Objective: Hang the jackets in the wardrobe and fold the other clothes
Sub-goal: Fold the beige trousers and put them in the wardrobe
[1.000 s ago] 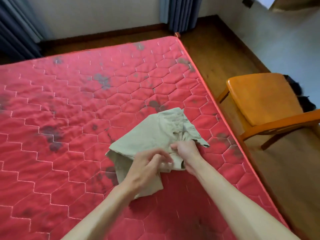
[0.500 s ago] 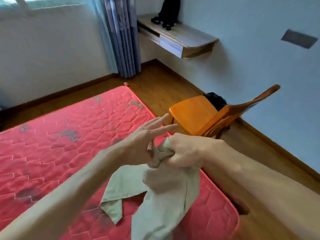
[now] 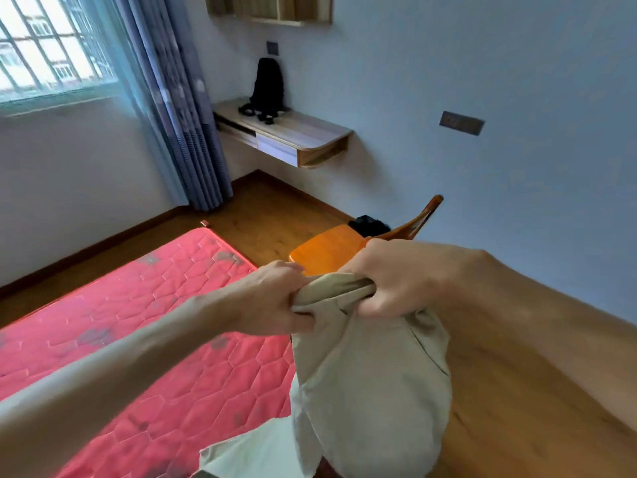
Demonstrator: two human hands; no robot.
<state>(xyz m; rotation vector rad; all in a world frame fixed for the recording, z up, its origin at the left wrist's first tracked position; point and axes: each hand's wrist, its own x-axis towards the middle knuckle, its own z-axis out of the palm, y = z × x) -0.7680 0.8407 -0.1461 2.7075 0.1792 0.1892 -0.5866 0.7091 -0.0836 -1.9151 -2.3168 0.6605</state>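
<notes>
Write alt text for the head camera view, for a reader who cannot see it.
The left hand and right hand grip the bunched top of a beige garment, which hangs down above the edge of a red mattress. Behind are an orange chair and a wall desk bearing a black backpack.

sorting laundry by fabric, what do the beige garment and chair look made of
The beige garment looks like thin woven fabric, perhaps cotton, matte: it bunches and hangs in soft folds. The chair seems wooden with glossy orange varnish: its seat shows sheen.
</notes>
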